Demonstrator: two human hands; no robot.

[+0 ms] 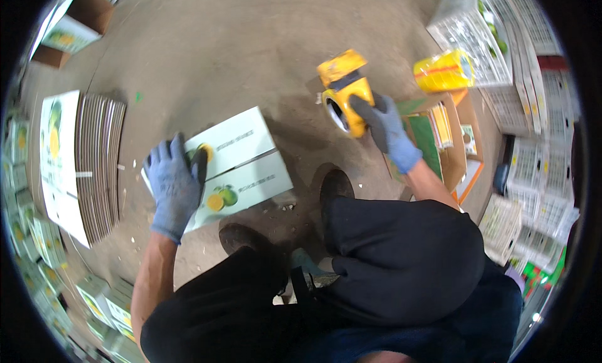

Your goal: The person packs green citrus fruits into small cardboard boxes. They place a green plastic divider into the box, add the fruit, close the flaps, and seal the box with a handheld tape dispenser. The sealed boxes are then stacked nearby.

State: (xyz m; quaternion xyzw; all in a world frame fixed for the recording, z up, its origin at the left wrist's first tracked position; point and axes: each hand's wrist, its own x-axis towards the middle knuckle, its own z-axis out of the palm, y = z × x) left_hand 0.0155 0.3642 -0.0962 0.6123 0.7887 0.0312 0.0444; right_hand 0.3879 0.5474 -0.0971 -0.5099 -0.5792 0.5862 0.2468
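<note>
A white cardboard box (249, 177) with printed green and yellow citrus fruit lies on the floor before me, its two top flaps meeting at a seam. My left hand (175, 184), in a blue-grey glove with dark fingertips, rests on the box's left end with the thumb over the top. My right hand (388, 128), gloved alike, grips a yellow tape dispenser (345, 92) above the floor, to the right of the box. The dispenser has a round hub opening and a dark band across it.
Flattened cartons (99, 165) stand bundled at the left. At the right, an open brown carton (454, 151) holds papers or cards; beside it are yellow tape rolls (437, 74) and a white plastic crate (470, 38) with green fruit. An open box (70, 34) stands upper left.
</note>
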